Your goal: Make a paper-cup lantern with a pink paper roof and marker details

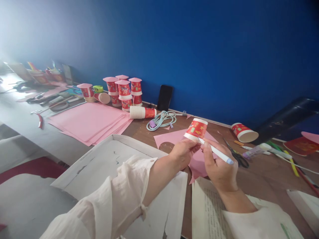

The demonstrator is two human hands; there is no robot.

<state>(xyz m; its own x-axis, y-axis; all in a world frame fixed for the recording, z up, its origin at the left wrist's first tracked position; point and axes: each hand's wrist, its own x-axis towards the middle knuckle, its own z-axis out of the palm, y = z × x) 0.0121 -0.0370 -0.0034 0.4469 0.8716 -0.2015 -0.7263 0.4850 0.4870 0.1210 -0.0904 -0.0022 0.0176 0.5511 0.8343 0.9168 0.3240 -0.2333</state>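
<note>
A red printed paper cup [198,128] with white rims is tilted in front of me, gripped near its lower rim by my left hand [183,153]. My right hand [221,167] is closed round a white marker pen [216,151] with a light blue end. The pen's tip meets the cup near its lower rim; the exact contact point is partly hidden by my fingers. Below the cup lies cut pink paper [199,162] with curved edges.
Pink sheets [87,121], stacked cups with pink cone tops [124,91], nested cups [139,113], a pale cable [163,120] and a phone [164,97] lie along the wall. Scissors [238,156], a tipped cup [244,132] and a glue stick [256,151] sit rightward. A white box lid [147,151] stands nearer.
</note>
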